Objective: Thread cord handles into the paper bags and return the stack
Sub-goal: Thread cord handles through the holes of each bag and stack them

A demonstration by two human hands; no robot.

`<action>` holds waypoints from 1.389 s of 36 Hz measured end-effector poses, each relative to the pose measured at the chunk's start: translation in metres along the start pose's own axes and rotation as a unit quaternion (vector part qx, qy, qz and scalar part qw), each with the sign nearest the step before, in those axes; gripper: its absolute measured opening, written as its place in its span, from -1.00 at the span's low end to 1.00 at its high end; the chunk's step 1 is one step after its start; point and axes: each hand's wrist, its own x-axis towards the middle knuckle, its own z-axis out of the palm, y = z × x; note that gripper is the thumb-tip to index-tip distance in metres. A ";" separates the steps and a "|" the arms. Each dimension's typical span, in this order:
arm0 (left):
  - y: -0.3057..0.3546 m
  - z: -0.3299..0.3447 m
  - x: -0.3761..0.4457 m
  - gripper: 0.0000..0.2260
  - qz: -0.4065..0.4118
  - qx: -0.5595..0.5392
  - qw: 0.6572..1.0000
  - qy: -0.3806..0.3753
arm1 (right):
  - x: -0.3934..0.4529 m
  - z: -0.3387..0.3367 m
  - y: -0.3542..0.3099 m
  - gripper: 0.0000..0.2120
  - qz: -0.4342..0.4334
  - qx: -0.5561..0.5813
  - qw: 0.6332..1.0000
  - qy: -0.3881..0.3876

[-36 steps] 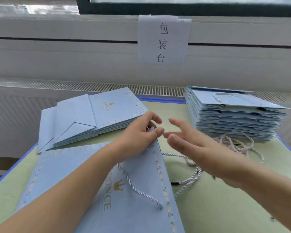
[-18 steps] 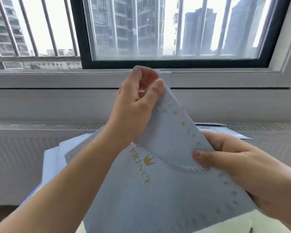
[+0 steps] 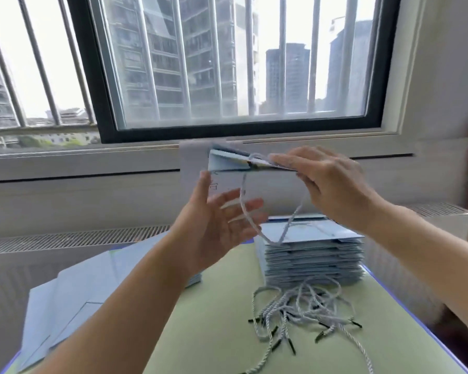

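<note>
My right hand (image 3: 327,184) grips a pale blue paper bag (image 3: 270,188) by its upper edge, lifted above the table in front of the window sill. A white twisted cord handle (image 3: 270,236) hangs from the bag in a loop, reaching down to the stack of bags with handles (image 3: 311,257) on the right. Just below and left of the bag is my left hand (image 3: 222,225), with its fingers spread and its thumb beside the bag's left edge, holding nothing. Several loose cords with black tips (image 3: 303,314) lie on the table in front of that stack.
A second pile of flat blue bags (image 3: 87,292) lies fanned out at the left of the green table top (image 3: 222,338). The table has a blue edge (image 3: 416,325) at the right. A radiator grille and the window wall run behind it.
The bag has swung from facing me to a higher, more edge-on hold. My left hand let go of its corner and opened below it. The view shifted right, showing the stack and loose cords.
</note>
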 end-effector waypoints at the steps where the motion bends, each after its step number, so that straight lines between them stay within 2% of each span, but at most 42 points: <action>1: -0.001 0.000 0.010 -0.33 -0.022 -0.037 0.999 -0.021 | -0.002 0.006 0.006 -0.47 -0.015 -0.039 0.999 -0.011; 4: -0.003 0.003 0.040 -0.15 -0.028 -0.094 0.994 -0.053 | -0.008 0.021 0.025 -0.43 -0.022 -0.083 0.996 -0.033; 6: -0.002 0.008 0.058 -0.12 -0.025 -0.067 0.997 -0.040 | -0.011 0.028 0.039 -0.42 -0.009 -0.094 0.995 -0.037; 8: -0.003 0.011 0.077 -0.15 -0.025 0.036 0.999 0.018 | -0.010 0.031 0.053 -0.43 0.017 -0.096 0.994 -0.039; 11: -0.011 0.011 0.104 -0.28 0.017 0.201 0.970 0.135 | -0.008 0.036 0.079 -0.45 0.038 -0.104 0.993 -0.049; 12: -0.016 0.010 0.110 -0.38 0.038 0.229 0.958 0.168 | -0.007 0.038 0.087 -0.45 0.041 -0.108 0.992 -0.055; 14: -0.023 0.007 0.121 -0.42 0.038 0.254 0.945 0.201 | -0.003 0.043 0.101 -0.47 0.041 -0.114 0.991 -0.049; 16: -0.028 0.009 0.130 -0.35 -0.015 0.211 0.964 0.158 | 0.000 0.050 0.111 -0.46 0.027 -0.127 0.991 -0.025; 18: -0.028 0.013 0.139 -0.27 -0.078 0.072 0.992 0.073 | 0.001 0.058 0.119 -0.44 0.002 -0.139 0.990 -0.004; 20: -0.026 0.013 0.151 -0.18 -0.092 -0.070 0.993 0.014 | -0.002 0.068 0.124 -0.43 -0.018 -0.144 0.989 0.000; 22: -0.025 0.010 0.163 -0.15 -0.085 -0.139 0.987 -0.002 | -0.011 0.078 0.126 -0.45 -0.040 -0.139 0.990 0.000; 25: -0.024 -0.001 0.173 -0.36 -0.095 -0.137 0.986 0.004 | -0.034 0.093 0.125 -0.50 -0.061 -0.126 0.990 -0.027; 28: -0.031 -0.014 0.173 -0.64 -0.125 -0.030 0.992 0.017 | -0.063 0.104 0.127 -0.43 -0.056 -0.109 0.990 -0.067; 30: -0.041 -0.019 0.171 -0.79 -0.136 0.090 0.985 0.060 | -0.078 0.107 0.126 -0.33 -0.062 -0.095 0.989 -0.097; 32: -0.052 -0.023 0.172 -0.83 -0.145 0.222 0.960 0.089 | -0.088 0.106 0.123 -0.28 -0.072 -0.085 0.986 -0.126; 37: -0.062 -0.028 0.176 -0.71 -0.133 0.473 0.863 0.116 | -0.095 0.092 0.124 -0.29 -0.043 -0.059 0.979 -0.191; 38: -0.062 -0.028 0.176 -0.65 -0.126 0.511 0.843 0.116 | -0.096 0.090 0.124 -0.31 -0.042 -0.059 0.977 -0.201; 41: -0.065 -0.025 0.176 -0.30 -0.079 0.596 0.790 0.124 | -0.103 0.086 0.119 -0.41 -0.027 -0.060 0.972 -0.226; 42: -0.065 -0.023 0.175 -0.26 -0.053 0.632 0.763 0.125 | -0.106 0.086 0.117 -0.42 -0.015 -0.055 0.969 -0.239; 44: -0.066 -0.014 0.173 -0.33 -0.007 0.682 0.723 0.109 | -0.108 0.084 0.112 -0.42 0.027 -0.036 0.958 -0.282; 46: -0.070 -0.003 0.170 -0.45 0.009 0.721 0.689 0.073 | -0.104 0.078 0.106 -0.40 0.087 -0.010 0.932 -0.352; 48: -0.077 0.007 0.167 -0.49 -0.009 0.758 0.651 0.030 | -0.097 0.074 0.100 -0.37 0.132 0.026 0.903 -0.407; 50: -0.085 0.013 0.164 -0.49 -0.039 0.786 0.617 0.003 | -0.088 0.072 0.098 -0.27 0.195 0.090 0.888 -0.407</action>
